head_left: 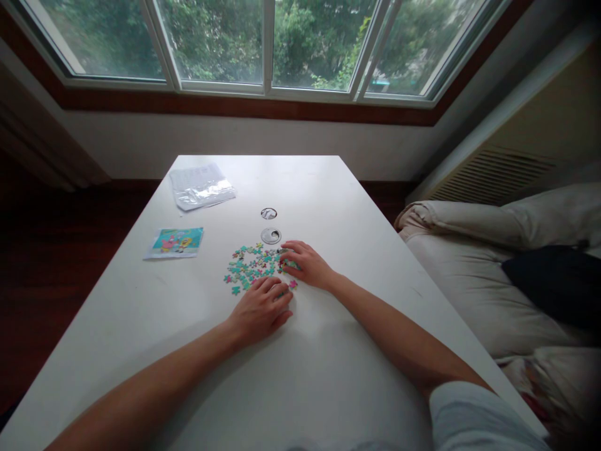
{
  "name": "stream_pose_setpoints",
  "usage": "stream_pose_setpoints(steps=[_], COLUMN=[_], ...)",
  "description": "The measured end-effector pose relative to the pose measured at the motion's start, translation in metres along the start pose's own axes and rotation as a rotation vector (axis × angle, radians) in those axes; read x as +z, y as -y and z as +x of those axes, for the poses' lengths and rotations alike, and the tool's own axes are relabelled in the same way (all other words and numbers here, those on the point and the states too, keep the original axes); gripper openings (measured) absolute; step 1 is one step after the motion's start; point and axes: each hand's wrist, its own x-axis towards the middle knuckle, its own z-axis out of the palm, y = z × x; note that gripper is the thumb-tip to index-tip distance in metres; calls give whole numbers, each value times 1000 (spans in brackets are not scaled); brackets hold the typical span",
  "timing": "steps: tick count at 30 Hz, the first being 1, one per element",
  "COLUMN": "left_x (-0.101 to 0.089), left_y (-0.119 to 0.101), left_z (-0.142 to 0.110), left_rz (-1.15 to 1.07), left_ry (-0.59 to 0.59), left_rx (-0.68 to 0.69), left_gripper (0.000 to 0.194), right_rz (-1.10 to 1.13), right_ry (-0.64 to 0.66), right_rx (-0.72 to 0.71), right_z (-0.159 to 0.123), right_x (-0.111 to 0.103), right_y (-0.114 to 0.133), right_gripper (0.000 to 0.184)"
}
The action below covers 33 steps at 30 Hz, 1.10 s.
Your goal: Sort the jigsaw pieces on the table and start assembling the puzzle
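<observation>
Grey sleeve [476, 416] nearer than puzzle pile [245, 270] on white table [319, 188]. Left hand [261, 308] at pile's near edge, fingers bent (cannot tell whether gripping); right hand [307, 264] over pile's right side, fingers spread loose. Picture card [178, 243] left of pile.

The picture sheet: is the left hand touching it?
No, the picture sheet lies apart, while the left hand is at the puzzle pieces.

Single head-worn cam looked fwd & down from above the near part of the white surface [319, 207], puzzle pcs [244, 269] approx. mid-frame, w/ arms [159, 382] entering from bottom; window [267, 44] spanned top, farther off; couch [446, 275] R, floor [42, 275] L.
</observation>
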Motion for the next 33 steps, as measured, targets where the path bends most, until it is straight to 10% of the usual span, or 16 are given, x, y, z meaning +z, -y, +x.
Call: stream_pose_setpoints(steps=[12, 24, 33], left_x=[-2, -1, -4], left_y=[12, 15, 47], left_z=[2, 1, 1], left_rz=[97, 147, 174], left_ry=[20, 11, -186], left_rx=[-61, -89, -390], left_gripper=[26, 10, 23], right_rz=[246, 651, 1088], right_ry=[-91, -98, -181], right_rx=[23, 449, 548], right_z=[7, 6, 8], right_x=[-8, -5, 3], right_y=[10, 10, 7], right_gripper=[6, 19, 30])
